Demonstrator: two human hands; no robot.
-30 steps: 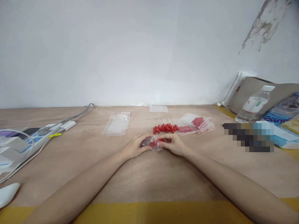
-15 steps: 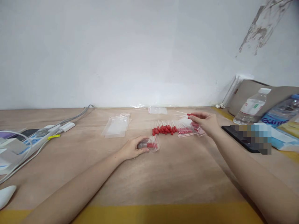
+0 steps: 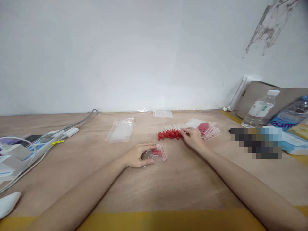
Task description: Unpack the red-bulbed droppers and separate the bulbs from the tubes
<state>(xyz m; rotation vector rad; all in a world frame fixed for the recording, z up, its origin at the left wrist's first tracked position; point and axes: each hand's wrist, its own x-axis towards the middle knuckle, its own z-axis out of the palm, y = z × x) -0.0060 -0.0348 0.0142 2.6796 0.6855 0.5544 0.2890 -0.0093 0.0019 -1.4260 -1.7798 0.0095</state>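
My left hand [image 3: 138, 155] rests on the table with its fingers and thumb curled round a small clear zip bag [image 3: 160, 157]. Inside that bag lie a few red-tipped white sticks [image 3: 157, 151]; the red-striped zip edge faces right. My right hand [image 3: 193, 138] is at the right end of a row of loose red-tipped sticks [image 3: 168, 133], its thumb and fingertips pinched together at a red tip. The fingers partly hide what they grip. Just beyond this hand are filled zip bags [image 3: 210, 131] with red tips inside.
Flat clear bags [image 3: 121, 130] lie at the left, with another white packet [image 3: 163, 114] by the wall. A power strip [image 3: 39, 147] with cables stands far left, near a white mouse [image 3: 9, 203]. At the right are a water bottle [image 3: 261, 109], a blurred-out dark phone [image 3: 257, 144] and a blue tissue pack [image 3: 295, 141].
My right hand has come left and down from above the filled bags to the loose row. The left hand still holds its bag, now more spread out.
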